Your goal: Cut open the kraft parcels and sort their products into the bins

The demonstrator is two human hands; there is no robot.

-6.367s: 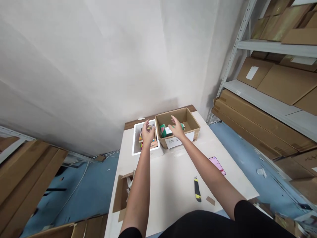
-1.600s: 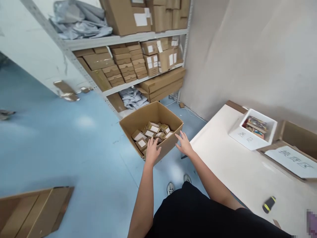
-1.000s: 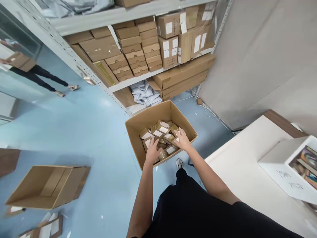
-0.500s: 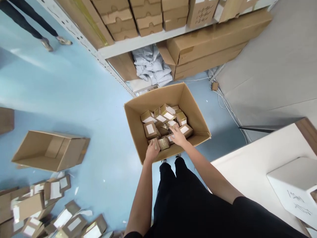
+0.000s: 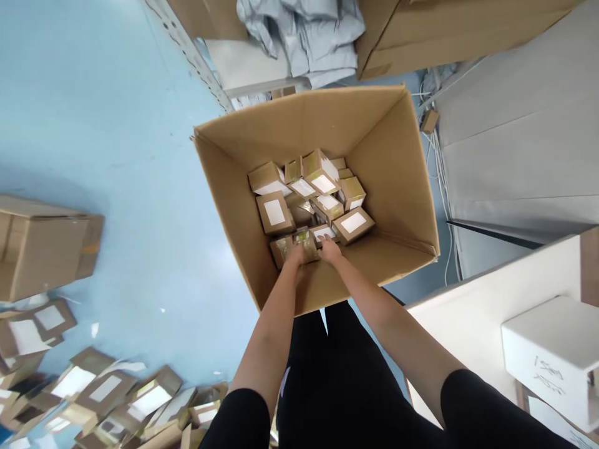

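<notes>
A large open cardboard carton [image 5: 397, 168] stands in front of me on the floor, and both my arms reach down into it. Several small brown boxes with white labels lie jumbled on its bottom. Near the front wall, my left hand [image 5: 294, 254] rests against a small tape-wrapped box [image 5: 307, 247]; its fingertips are mostly hidden. To the right of that box is my right hand [image 5: 330, 251], fingers apart, touching the edge of a small labelled box [image 5: 324, 233]. A larger labelled box [image 5: 353, 224] lies just beyond the right hand.
A shelf with grey plastic bags [image 5: 313, 37] and long cartons [image 5: 468, 31] is ahead. Loose labelled boxes [image 5: 107, 388] cover the floor at lower left, below another open carton [image 5: 51, 249]. A white box [image 5: 547, 355] sits on a surface at right, and cables [image 5: 442, 187] run along the wall.
My view has come lower and closer to the carton. My left hand has moved right, to the tape-wrapped box; my right hand has drawn back toward the front wall, and the hands are closer together.
</notes>
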